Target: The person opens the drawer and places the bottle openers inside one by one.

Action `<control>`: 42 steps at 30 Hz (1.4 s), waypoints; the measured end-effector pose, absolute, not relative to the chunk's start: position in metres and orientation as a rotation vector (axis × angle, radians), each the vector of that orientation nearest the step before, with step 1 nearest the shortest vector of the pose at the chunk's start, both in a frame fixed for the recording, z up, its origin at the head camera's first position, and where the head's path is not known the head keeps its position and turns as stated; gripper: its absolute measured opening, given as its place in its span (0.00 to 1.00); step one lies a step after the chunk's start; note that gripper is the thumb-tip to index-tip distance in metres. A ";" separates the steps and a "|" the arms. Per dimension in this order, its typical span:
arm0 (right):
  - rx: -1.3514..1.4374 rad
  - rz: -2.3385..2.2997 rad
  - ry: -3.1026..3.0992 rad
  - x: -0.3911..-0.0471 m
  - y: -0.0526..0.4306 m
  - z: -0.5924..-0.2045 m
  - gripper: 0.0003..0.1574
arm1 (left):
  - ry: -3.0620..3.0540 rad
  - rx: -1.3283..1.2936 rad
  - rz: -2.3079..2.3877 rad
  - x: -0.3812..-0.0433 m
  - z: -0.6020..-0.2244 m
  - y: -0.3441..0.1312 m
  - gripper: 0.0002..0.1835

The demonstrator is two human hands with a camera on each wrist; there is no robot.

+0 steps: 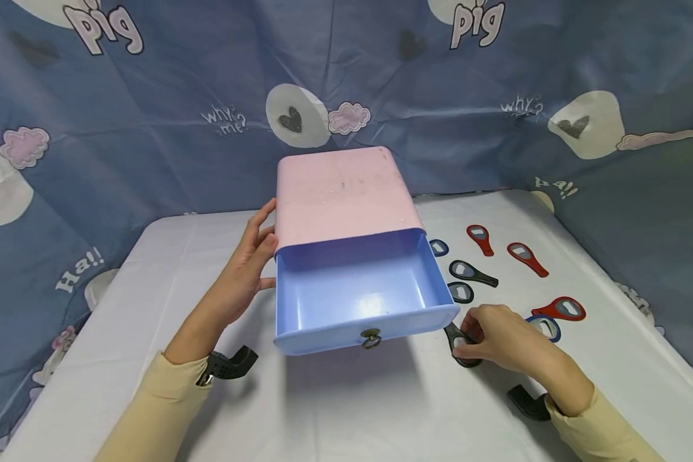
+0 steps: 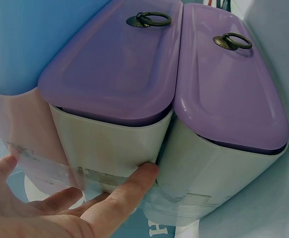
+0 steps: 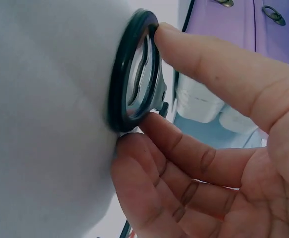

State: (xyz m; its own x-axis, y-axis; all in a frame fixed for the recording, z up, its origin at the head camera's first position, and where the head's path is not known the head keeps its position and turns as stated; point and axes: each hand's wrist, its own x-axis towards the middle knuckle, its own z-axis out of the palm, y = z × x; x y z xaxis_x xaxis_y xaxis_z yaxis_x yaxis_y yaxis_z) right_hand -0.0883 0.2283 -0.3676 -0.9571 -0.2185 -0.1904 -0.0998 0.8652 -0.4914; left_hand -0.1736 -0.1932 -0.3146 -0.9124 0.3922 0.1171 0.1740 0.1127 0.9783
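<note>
A drawer unit with a pink casing [image 1: 346, 192] stands mid-table, its blue drawer [image 1: 323, 339] pulled out with a bare floor showing. Against the casing's left side rests my left hand [image 1: 237, 279]; its fingers are spread along the wall in the left wrist view. Right of the drawer, my right hand [image 1: 508, 337] pinches a black bottle opener [image 3: 118, 89] between thumb and index finger, by the rim of its round head. That opener is close to the white tabletop. Two purple drawers [image 2: 114, 69] in whitish casings appear in the left wrist view, both pushed in.
Several more bottle openers lie on the right: a red one [image 1: 528, 258], another red one [image 1: 480, 239], a black one [image 1: 476, 274] and a blue one [image 1: 548, 328] overlapping a red one [image 1: 572, 308]. A patterned blue cloth [image 1: 410, 77] hangs behind the table.
</note>
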 end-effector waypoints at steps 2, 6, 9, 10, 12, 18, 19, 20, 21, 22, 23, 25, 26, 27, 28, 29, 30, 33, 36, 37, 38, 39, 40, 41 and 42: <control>-0.250 -0.723 2.794 -0.088 0.228 -0.368 0.17 | 2.210 0.566 1.901 -0.174 -0.316 -0.193 0.34; -0.248 -0.718 2.797 -0.088 0.227 -0.368 0.17 | 2.217 0.562 1.895 -0.174 -0.317 -0.194 0.34; -0.259 -0.703 2.812 -0.087 0.226 -0.368 0.19 | 2.222 0.570 1.887 -0.175 -0.317 -0.194 0.33; -0.267 -0.699 2.815 -0.087 0.226 -0.368 0.20 | 2.220 0.571 1.885 -0.175 -0.317 -0.194 0.33; -0.287 -0.695 2.820 -0.086 0.227 -0.368 0.22 | 2.219 0.575 1.883 -0.176 -0.316 -0.194 0.33; -0.329 -0.754 2.749 -0.088 0.234 -0.371 0.24 | 2.213 0.587 1.886 -0.175 -0.315 -0.193 0.33; -0.337 -0.776 2.729 -0.090 0.235 -0.372 0.24 | 2.214 0.588 1.887 -0.175 -0.315 -0.193 0.33; -0.346 -0.799 2.709 -0.091 0.237 -0.372 0.24 | 2.214 0.588 1.888 -0.174 -0.315 -0.193 0.33; -0.354 -0.823 2.690 -0.092 0.238 -0.373 0.24 | 2.214 0.588 1.889 -0.174 -0.315 -0.193 0.33; -0.367 -0.845 2.673 -0.094 0.240 -0.375 0.24 | 2.216 0.589 1.889 -0.174 -0.315 -0.193 0.34; -0.380 -0.867 2.655 -0.096 0.242 -0.376 0.23 | 2.218 0.589 1.889 -0.174 -0.315 -0.193 0.34; -0.410 -0.900 2.629 -0.098 0.245 -0.377 0.22 | 2.219 0.588 1.891 -0.174 -0.315 -0.193 0.34; -0.423 -0.919 2.613 -0.099 0.247 -0.377 0.21 | 2.221 0.590 1.890 -0.174 -0.315 -0.193 0.34; -0.439 -0.939 2.595 -0.100 0.249 -0.378 0.21 | 2.224 0.590 1.889 -0.175 -0.316 -0.193 0.33; -0.453 -0.961 2.573 -0.101 0.251 -0.378 0.20 | 2.227 0.590 1.888 -0.175 -0.316 -0.193 0.33; -0.468 -0.988 2.547 -0.102 0.253 -0.378 0.20 | 2.228 0.590 1.887 -0.175 -0.316 -0.193 0.33; -0.480 -1.017 2.517 -0.102 0.255 -0.378 0.20 | 2.229 0.590 1.886 -0.176 -0.316 -0.193 0.33; -0.505 -1.099 2.421 -0.103 0.260 -0.378 0.19 | 2.233 0.588 1.884 -0.176 -0.317 -0.194 0.33; -0.513 -1.147 2.352 -0.105 0.264 -0.379 0.19 | 2.237 0.581 1.884 -0.175 -0.316 -0.193 0.34; -0.512 -1.155 2.338 -0.105 0.265 -0.379 0.19 | 2.239 0.580 1.884 -0.175 -0.316 -0.193 0.34; -0.508 -1.164 2.325 -0.106 0.265 -0.380 0.19 | 2.240 0.577 1.885 -0.175 -0.316 -0.193 0.34; -0.503 -1.170 2.317 -0.106 0.266 -0.380 0.19 | 2.241 0.575 1.886 -0.175 -0.316 -0.193 0.34; -0.502 -1.171 2.315 -0.106 0.267 -0.380 0.19 | 2.243 0.574 1.886 -0.175 -0.316 -0.192 0.35; -0.503 -1.177 2.311 -0.106 0.267 -0.380 0.19 | 2.241 0.576 1.888 -0.174 -0.316 -0.192 0.35; -0.503 -1.180 2.310 -0.106 0.268 -0.381 0.20 | 2.238 0.575 1.888 -0.174 -0.316 -0.191 0.35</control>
State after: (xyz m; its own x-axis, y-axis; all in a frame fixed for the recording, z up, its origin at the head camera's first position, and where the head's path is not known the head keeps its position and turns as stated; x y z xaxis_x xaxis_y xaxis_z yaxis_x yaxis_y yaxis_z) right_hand -0.1060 0.2678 -0.3808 -0.8101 -0.5261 -0.2588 -0.0987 0.5575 -0.8243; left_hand -0.1740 -0.1915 -0.3160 -0.9138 0.3864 0.1250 0.1882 0.1302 0.9735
